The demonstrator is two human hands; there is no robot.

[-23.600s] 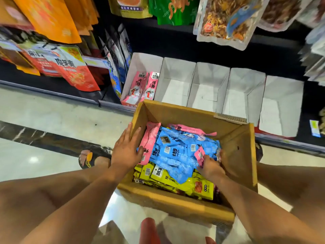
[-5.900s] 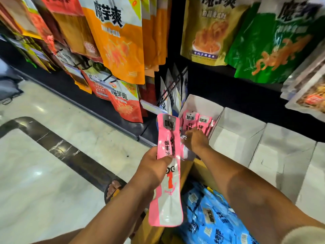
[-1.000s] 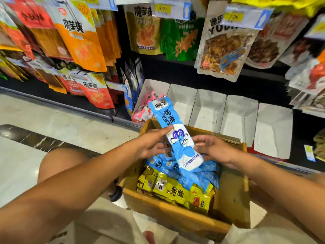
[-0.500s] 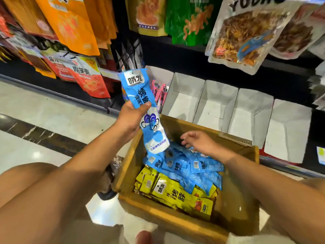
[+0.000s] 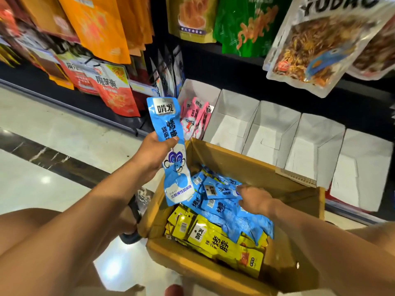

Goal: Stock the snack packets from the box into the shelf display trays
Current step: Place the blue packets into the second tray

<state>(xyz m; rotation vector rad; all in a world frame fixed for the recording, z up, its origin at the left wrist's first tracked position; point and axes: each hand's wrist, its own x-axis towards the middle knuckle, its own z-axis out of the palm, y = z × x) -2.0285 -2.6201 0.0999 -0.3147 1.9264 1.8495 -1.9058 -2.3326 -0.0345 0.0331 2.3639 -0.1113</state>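
My left hand (image 5: 154,154) grips a long blue snack packet (image 5: 168,124) by its middle and holds it upright over the left rim of the cardboard box (image 5: 245,165). Inside the box, my right hand (image 5: 256,199) reaches onto the pile of blue packets (image 5: 222,208), fingers curled on one of them. Yellow packets (image 5: 213,240) fill the box's near side. On the shelf behind, the leftmost white display tray (image 5: 201,90) holds pink packets (image 5: 195,116). The white trays (image 5: 271,133) to its right hold nothing.
Large hanging snack bags (image 5: 316,48) crowd the shelf above the trays, with orange bags (image 5: 100,28) to the left. Shiny tiled floor (image 5: 53,133) lies left of the box. My sandalled foot (image 5: 133,210) sits by the box's left side.
My left hand has stayed raised with the blue packet. My right hand has dropped deeper into the box and closed its fingers on the blue packets.
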